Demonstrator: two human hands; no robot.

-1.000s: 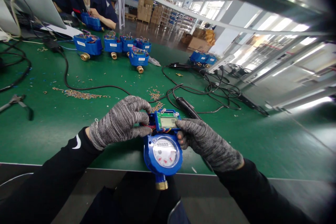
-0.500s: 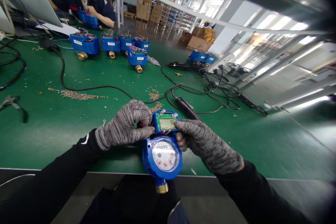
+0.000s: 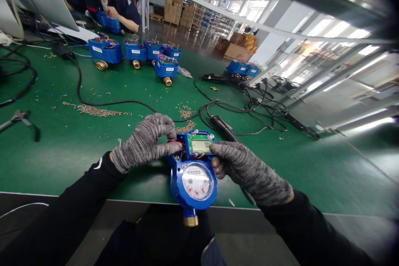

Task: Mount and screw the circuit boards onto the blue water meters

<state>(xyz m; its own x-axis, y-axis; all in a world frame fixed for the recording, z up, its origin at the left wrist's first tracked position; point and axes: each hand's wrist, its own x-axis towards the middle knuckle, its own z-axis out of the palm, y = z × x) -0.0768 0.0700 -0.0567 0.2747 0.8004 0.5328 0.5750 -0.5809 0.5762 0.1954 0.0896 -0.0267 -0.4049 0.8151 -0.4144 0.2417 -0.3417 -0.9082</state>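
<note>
A blue water meter [image 3: 176,187] with a round dial [image 3: 197,182] and a brass fitting at its lower end lies at the table's front edge. At its top is a green circuit board with a lit display [image 3: 202,146]. My right hand [image 3: 246,166], in a grey knitted glove with bare fingertips, grips the meter's right side, thumb at the display. On the other side, my gloved left hand [image 3: 146,141] pinches at thin red wires [image 3: 175,141] beside an open wiring compartment. Its fingertips partly hide the wires.
Loose screws [image 3: 96,110] lie in piles on the green table [image 3: 93,145]. A corded black screwdriver [image 3: 224,128] rests behind the meter; pliers [image 3: 20,120] lie at left. More blue meters [image 3: 107,52] stand farther back. Across the table a person [image 3: 99,0] handles another meter. Black cables [image 3: 258,110] tangle at right.
My left hand has drawn back slightly from the meter's left side, showing more of the red wires and compartment. My right hand keeps its grip. The whole view has shifted a little.
</note>
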